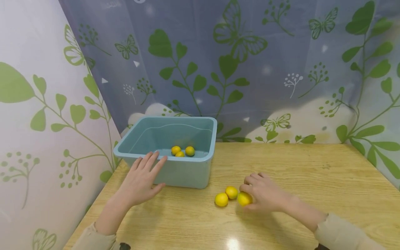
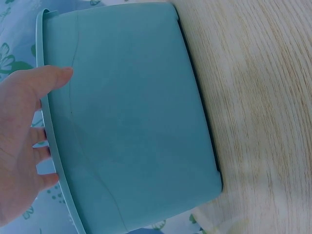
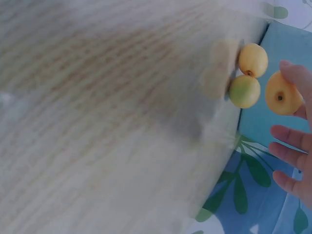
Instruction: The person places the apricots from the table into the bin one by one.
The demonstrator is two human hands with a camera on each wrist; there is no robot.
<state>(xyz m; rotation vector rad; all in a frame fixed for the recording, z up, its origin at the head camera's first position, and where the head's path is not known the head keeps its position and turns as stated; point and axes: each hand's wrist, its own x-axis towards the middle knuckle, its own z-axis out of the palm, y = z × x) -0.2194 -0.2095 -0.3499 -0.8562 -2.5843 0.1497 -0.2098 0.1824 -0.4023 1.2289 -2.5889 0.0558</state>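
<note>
My right hand [image 1: 265, 192] pinches a small yellow citrus fruit [image 1: 245, 199] between thumb and index finger. In the right wrist view that fruit [image 3: 282, 93] shows its stem end, and the other fingers are spread away from it. Two more yellow citrus fruits, one in front [image 1: 221, 199] and one behind [image 1: 231, 192], lie on the table just left of the held one. My left hand [image 1: 139, 184] is at the near side of a blue-green plastic tub [image 1: 187, 172], its fingers extended toward the rim. In the left wrist view, the left thumb [image 2: 53, 80] overlaps the tub's outer wall.
Inside the tub lie three yellow-orange citrus fruits [image 1: 189, 150]. The tub stands at the back left of the wooden table [image 1: 297, 166]. Cloth with leaf and butterfly prints [image 1: 200, 69] hangs behind the table and along its sides.
</note>
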